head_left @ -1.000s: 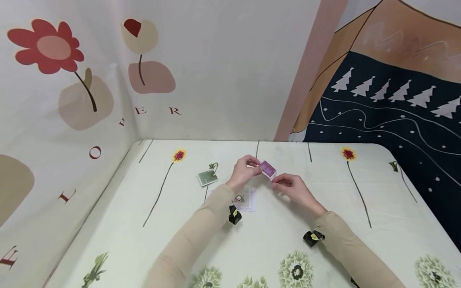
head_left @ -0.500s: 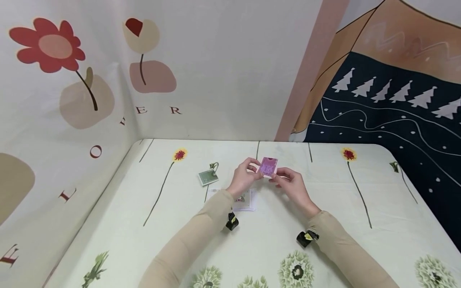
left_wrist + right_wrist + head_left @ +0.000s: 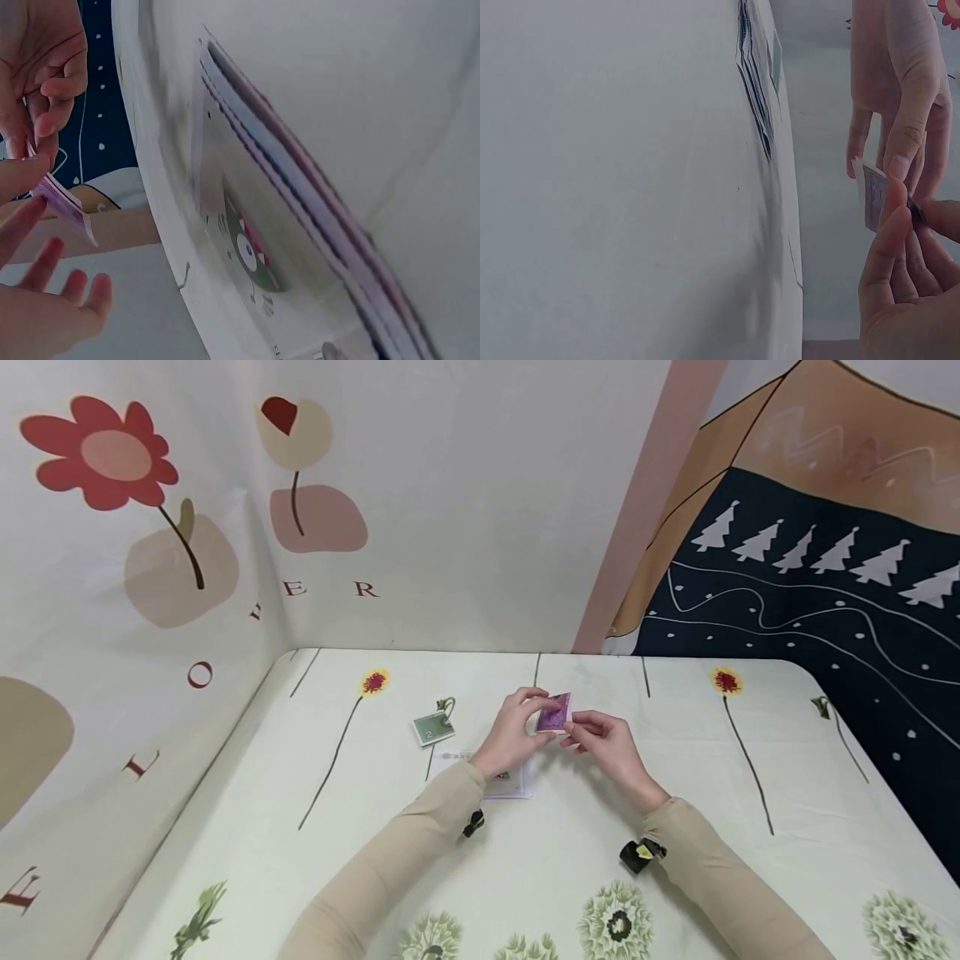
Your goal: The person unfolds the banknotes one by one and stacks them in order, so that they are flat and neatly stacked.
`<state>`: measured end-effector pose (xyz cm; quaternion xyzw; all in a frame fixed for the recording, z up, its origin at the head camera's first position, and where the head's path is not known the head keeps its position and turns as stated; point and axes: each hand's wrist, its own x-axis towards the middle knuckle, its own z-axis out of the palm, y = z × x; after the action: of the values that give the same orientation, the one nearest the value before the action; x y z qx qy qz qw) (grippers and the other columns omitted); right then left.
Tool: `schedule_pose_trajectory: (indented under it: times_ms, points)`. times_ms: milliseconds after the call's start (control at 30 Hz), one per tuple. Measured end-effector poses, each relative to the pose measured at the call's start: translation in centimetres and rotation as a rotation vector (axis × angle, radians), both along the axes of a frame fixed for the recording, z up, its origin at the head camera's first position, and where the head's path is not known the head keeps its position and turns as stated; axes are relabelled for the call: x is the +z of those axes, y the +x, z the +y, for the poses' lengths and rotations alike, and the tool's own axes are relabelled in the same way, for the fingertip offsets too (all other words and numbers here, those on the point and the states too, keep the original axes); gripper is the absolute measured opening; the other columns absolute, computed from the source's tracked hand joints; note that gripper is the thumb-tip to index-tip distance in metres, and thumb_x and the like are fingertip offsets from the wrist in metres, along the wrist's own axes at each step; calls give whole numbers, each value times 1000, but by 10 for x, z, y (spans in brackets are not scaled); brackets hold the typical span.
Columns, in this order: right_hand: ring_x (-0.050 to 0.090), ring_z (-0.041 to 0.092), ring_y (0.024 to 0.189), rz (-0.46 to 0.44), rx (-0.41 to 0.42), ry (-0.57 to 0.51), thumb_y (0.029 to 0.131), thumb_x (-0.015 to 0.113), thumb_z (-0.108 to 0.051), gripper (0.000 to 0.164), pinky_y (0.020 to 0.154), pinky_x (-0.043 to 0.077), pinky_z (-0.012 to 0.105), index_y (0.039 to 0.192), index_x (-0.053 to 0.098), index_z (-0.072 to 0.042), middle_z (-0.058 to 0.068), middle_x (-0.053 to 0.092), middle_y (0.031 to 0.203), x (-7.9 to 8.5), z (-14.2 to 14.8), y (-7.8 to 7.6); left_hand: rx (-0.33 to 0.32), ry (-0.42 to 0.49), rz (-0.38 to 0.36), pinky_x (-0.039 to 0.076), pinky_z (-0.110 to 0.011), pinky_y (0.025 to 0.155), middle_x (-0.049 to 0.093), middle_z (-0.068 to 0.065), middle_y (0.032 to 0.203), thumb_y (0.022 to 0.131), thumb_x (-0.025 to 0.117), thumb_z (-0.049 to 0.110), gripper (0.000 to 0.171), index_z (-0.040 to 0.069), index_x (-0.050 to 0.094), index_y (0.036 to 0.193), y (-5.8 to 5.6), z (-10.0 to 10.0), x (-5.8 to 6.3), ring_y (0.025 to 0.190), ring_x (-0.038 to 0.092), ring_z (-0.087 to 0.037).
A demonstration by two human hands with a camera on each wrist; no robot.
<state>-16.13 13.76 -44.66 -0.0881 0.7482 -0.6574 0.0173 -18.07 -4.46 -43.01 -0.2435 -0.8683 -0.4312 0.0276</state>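
A small purple card [image 3: 555, 718] with pale edges is held above the table between both hands. My left hand [image 3: 513, 733] pinches its left side, a finger lying over its face. With thumb and fingertips, my right hand [image 3: 611, 752] grips its lower right corner. In the left wrist view the card [image 3: 66, 210] shows layered edges, as if folded or several thin sheets; I cannot tell which. Under my left wrist lies a pale lilac stack [image 3: 517, 787] of flat sheets or packets, partly hidden by the hand and sleeve. The left wrist view shows a printed dark round picture on the stack [image 3: 251, 251].
To the left of the stack, a small green card [image 3: 433, 728] marked like a 2 lies on the table. The flower-printed white tablecloth [image 3: 570, 852] covers the table. A hanging cloth wall [image 3: 465, 510] closes off the back and left sides.
The purple card has turned from tilted to more upright. My right hand has come closer and gripped its lower corner, while my left finger has slid over its face.
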Motion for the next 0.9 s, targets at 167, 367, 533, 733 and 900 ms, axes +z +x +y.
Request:
schedule_pose_trajectory:
  times_ms: [167, 367, 533, 733, 900]
  points:
    - [66, 10, 73, 12, 17, 11, 96, 59, -7, 28, 63, 53, 25, 113, 61, 14, 23, 69, 94, 2, -1, 0, -98, 25, -17, 42, -33, 100, 65, -10, 117, 84, 73, 3, 32, 1, 66, 116, -2, -4, 2, 111, 58, -23]
    - [65, 12, 78, 7, 57, 22, 99, 56, -15, 30, 64, 53, 26, 115, 60, 10, 15, 69, 94, 1, -1, 1, -125, 128, -211, 52, -26, 84, 69, -9, 106, 88, 70, 3, 26, 1, 67, 114, -1, -8, 3, 96, 65, -19]
    - [66, 14, 81, 30, 110, 2, 98, 57, -11, 27, 63, 53, 27, 117, 57, 9, 16, 67, 96, 0, -2, 2, -102, 164, -283, 53, -22, 76, 69, -9, 104, 88, 70, 5, 27, 1, 67, 114, 2, -9, 2, 92, 66, -20]
    - [66, 16, 81, 41, 105, -16, 95, 59, -2, 27, 64, 54, 27, 118, 54, 11, 22, 64, 101, -1, -5, 3, -69, 192, -284, 53, -24, 75, 70, -6, 97, 86, 73, 10, 27, 2, 69, 112, 5, -11, -1, 88, 65, -19]
    - [67, 15, 79, 25, 38, -34, 93, 61, -2, 28, 63, 55, 28, 118, 53, 9, 22, 67, 99, -1, -7, 4, -12, 265, -301, 55, -25, 71, 68, -7, 92, 85, 74, 9, 28, 1, 70, 111, 7, -11, -2, 83, 64, -16]
